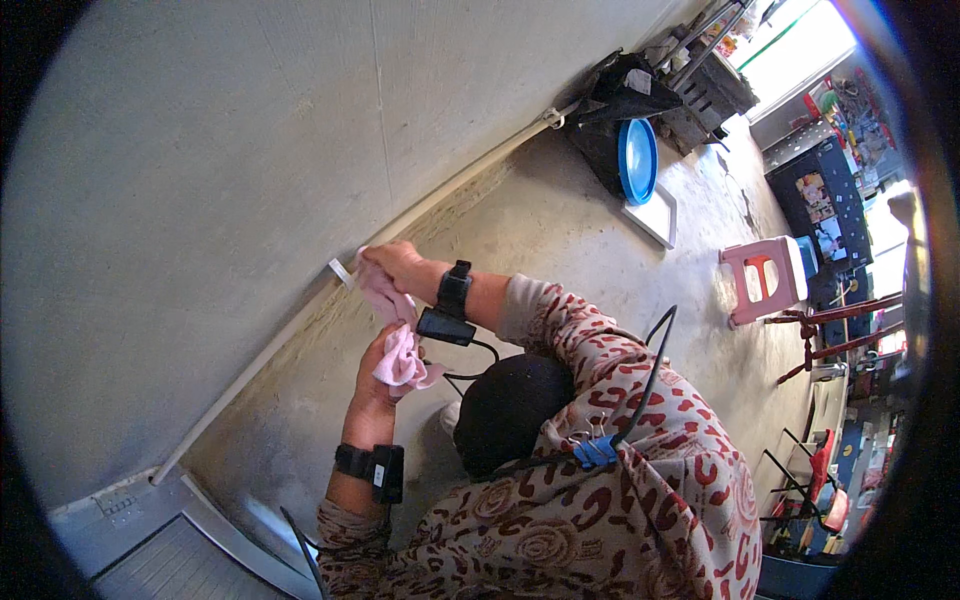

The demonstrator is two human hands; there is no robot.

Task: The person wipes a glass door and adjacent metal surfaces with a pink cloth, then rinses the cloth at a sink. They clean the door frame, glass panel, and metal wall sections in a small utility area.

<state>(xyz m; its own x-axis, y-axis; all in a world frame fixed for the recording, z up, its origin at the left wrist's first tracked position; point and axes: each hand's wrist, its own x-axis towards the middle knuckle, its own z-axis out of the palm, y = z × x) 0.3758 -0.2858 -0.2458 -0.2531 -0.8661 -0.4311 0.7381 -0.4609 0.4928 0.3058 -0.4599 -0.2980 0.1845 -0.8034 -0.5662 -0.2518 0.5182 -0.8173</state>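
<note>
A pink cloth [386, 296] stretches between my two hands near the foot of a grey wall. My right hand [397, 262] grips its upper end at a pale pipe [247, 390] that runs along the wall's base; whether the cloth wraps the pipe is hidden. Below it, my left hand [373, 367] holds a bunched part of the cloth, with loose folds spilling over the fingers. A small white tag [341, 273] sticks out beside the right hand. Both wrists wear black straps with small devices and cables.
A rounded black shape [514, 412] lies close to my forearms. Along the wall stand a black bag [600, 150] and a blue round lid or basin [638, 161]. A pink plastic stool [765, 281] is on the right. A grey metal door or panel [180, 555] borders the lower left.
</note>
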